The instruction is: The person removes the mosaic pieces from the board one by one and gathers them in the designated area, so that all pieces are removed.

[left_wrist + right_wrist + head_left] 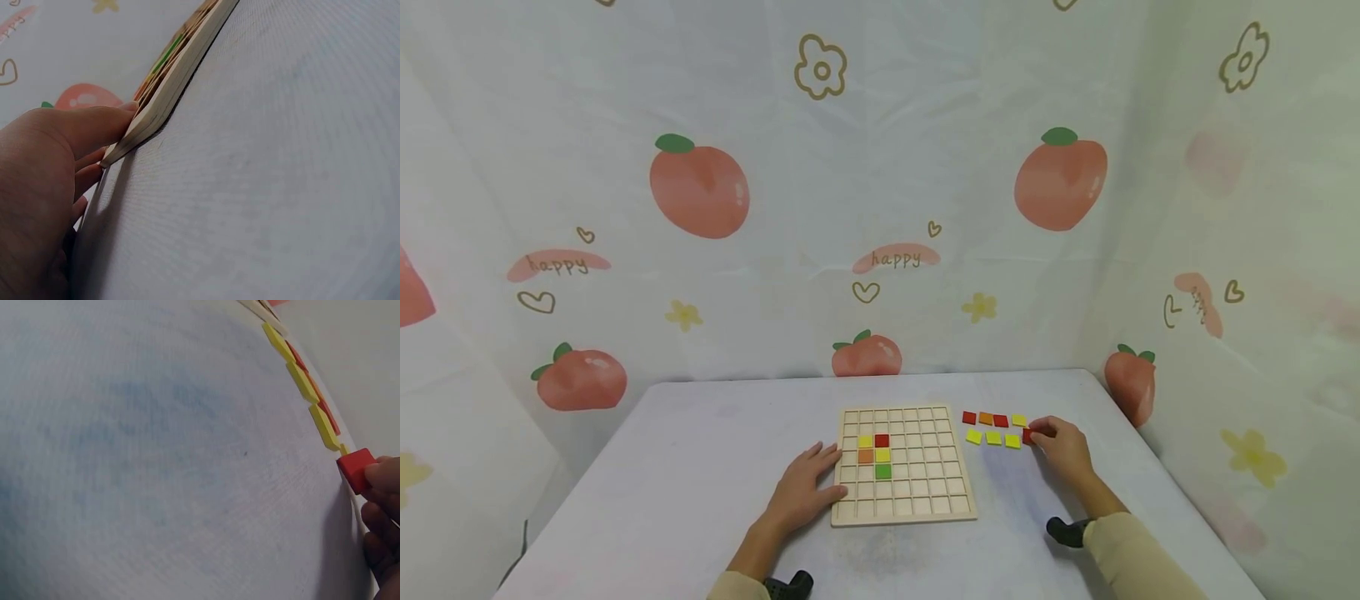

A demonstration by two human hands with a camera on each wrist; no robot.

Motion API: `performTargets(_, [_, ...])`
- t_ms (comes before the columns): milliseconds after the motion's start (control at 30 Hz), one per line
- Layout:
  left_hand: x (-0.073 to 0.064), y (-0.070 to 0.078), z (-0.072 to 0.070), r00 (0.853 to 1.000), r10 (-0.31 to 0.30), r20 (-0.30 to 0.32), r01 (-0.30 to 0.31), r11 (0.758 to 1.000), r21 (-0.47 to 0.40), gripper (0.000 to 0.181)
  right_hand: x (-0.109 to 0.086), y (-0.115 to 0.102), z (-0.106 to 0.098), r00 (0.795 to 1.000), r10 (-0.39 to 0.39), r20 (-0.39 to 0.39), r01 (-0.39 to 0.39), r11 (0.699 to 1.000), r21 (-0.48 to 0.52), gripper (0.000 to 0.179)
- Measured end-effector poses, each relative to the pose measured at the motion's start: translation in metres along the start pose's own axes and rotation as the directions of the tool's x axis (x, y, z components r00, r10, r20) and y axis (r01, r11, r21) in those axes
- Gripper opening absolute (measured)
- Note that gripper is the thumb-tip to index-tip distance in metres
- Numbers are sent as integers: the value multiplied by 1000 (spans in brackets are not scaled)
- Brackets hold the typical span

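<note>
A wooden grid board (pixel 925 481) lies on the table with two yellow tiles, a red tile (pixel 882 440), an orange tile (pixel 866 456) and a green tile (pixel 883 472) in its cells. My left hand (pixel 805 492) rests at the board's left edge, fingers extended, thumb (pixel 103 128) on the rim. Right of the board, my right hand (pixel 1063 450) pinches a red square tile (pixel 357 469) between thumb and fingers. That tile is tilted at the right end of two rows of loose tiles, close to a yellow tile (pixel 1012 441).
The far row holds red, orange and yellow tiles; the near row has several yellow ones, including one yellow tile (pixel 973 437) near the board. A white cloth covers the table (pixel 700 450). Behind it hangs a fruit-patterned curtain (pixel 880 167).
</note>
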State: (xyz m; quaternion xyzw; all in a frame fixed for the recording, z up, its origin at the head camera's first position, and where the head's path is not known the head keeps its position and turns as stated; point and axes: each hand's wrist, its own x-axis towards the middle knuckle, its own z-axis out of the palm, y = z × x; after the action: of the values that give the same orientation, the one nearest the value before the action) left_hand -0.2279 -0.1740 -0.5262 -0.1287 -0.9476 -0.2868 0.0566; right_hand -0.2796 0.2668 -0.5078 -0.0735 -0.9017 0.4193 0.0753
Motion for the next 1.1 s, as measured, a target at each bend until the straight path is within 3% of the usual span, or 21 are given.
performTargets(233, [0, -1, 1, 1000, 1, -5, -1, 1000, 0, 64, 0, 3, -3, 1000, 6, 17, -5, 999, -32, 18])
performTargets(600, [0, -1, 1, 1000, 1, -3, -1, 1000, 5, 64, 7, 3, 0, 1000, 0, -24, -1, 999, -45, 15])
performTargets(1100, [0, -1, 0, 1000, 5, -1, -5, 1000, -6, 64, 13, -28, 20, 997, 24, -75, -23, 1000, 22, 17])
